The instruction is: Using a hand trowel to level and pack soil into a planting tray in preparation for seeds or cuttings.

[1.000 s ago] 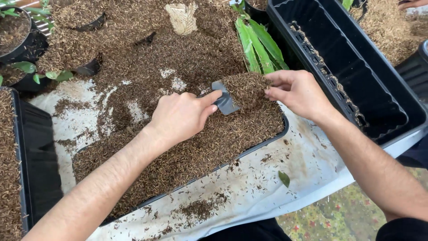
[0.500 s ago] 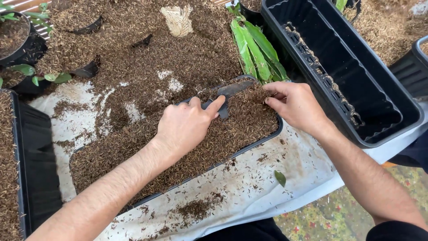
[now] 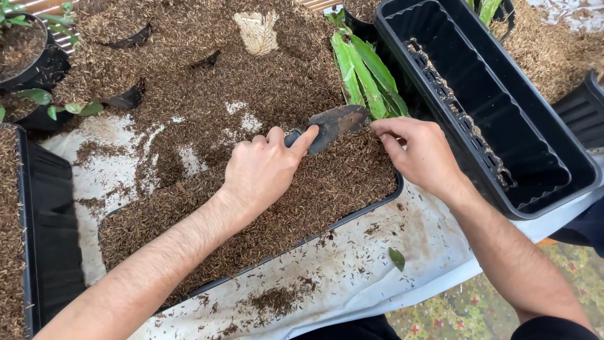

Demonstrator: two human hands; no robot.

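My left hand (image 3: 264,170) grips the handle of a small dark trowel (image 3: 333,123), whose empty blade points right, just above the brown mulch. That mulch fills a black planter trough (image 3: 371,211) in front of me. My right hand (image 3: 421,154) rests at the trough's right end, fingertips close to the trowel blade, holding nothing that I can see. Long green leaves (image 3: 368,72) of a plant lie just beyond the trowel.
A second black trough (image 3: 491,107), nearly empty with a line of mulch on its floor, stands at the right. Loose mulch covers a white sheet (image 3: 352,277). Black pots with small green plants (image 3: 31,63) sit at the far left. Another mulch-filled trough (image 3: 38,208) borders the left edge.
The trowel was buried in mulch a second ago; my left hand has lifted it clear and emptied it. My right hand has slid a little right along the trough end.
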